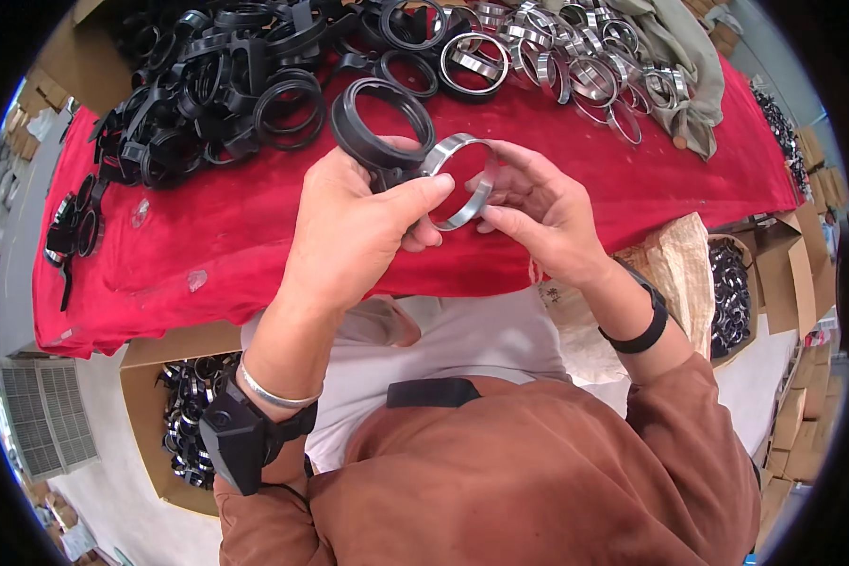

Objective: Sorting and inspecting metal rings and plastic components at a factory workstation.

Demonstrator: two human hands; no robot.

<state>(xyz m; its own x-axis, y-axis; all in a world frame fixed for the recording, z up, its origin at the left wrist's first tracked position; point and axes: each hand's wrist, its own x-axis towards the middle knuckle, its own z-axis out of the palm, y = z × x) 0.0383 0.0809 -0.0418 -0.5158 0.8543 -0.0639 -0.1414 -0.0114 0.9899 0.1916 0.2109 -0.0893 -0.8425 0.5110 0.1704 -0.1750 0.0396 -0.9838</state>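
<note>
My left hand [344, 222] is closed round the lower part of a black plastic ring [343, 124], which stands tilted above the fingers. Its thumb also presses the near side of a shiny metal ring [451, 151]. My right hand [547, 212] grips the opposite side of that metal ring, thumb below and forefinger at its upper edge. The two rings touch or nearly touch; the fingers hide just how they meet. Behind them, a heap of black rings [198, 90] covers the far left of the table, and loose metal rings [547, 71] lie at the far right.
A red cloth [283, 212] covers the table. A few black parts [87, 226] lie at its left edge, and grey-green fabric [693, 66] is bunched at the far right. Below stand cardboard boxes of parts, one at left [151, 443] and one at right [790, 269], beside a woven sack [674, 274].
</note>
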